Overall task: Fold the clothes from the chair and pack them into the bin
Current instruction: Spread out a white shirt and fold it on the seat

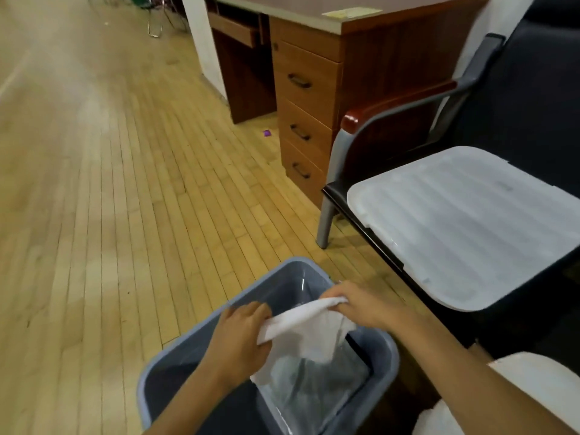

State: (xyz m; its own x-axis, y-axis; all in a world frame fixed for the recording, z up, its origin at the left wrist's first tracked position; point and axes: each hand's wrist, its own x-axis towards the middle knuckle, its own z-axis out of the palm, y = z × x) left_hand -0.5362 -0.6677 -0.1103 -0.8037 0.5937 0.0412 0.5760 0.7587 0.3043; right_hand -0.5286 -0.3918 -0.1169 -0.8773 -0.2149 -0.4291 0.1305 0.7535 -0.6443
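Pale wooden strip flooring, worn and faintly glossy, fills the left side, its narrow boards running away from the viewer. Low in the middle stands a blue-grey plastic bin, rectangular with rounded corners and a smooth rolled rim; dark fabric lies inside on its left, and a clear, crinkled plastic sheet lies on its right. Above the bin's opening the left hand curls its fingers round one end of a white cloth, soft and finely ribbed, gathered into a rolled band at the top. The cloth sags between the two hands and hangs down into the bin, over the clear plastic. The right hand pinches the other end of the band, fingers bent tight on the fabric near the bin's far right rim. Farther back stands a brown wood-veneer desk with a stack of drawers and dark curved metal pulls. To the right is a dark upholstered chair with a grey metal frame and a polished reddish wooden armrest. On its seat lies a translucent white plastic lid, flat, ridged with shallow parallel grooves, round-cornered. At the bottom right edge shows a soft white fuzzy fabric.
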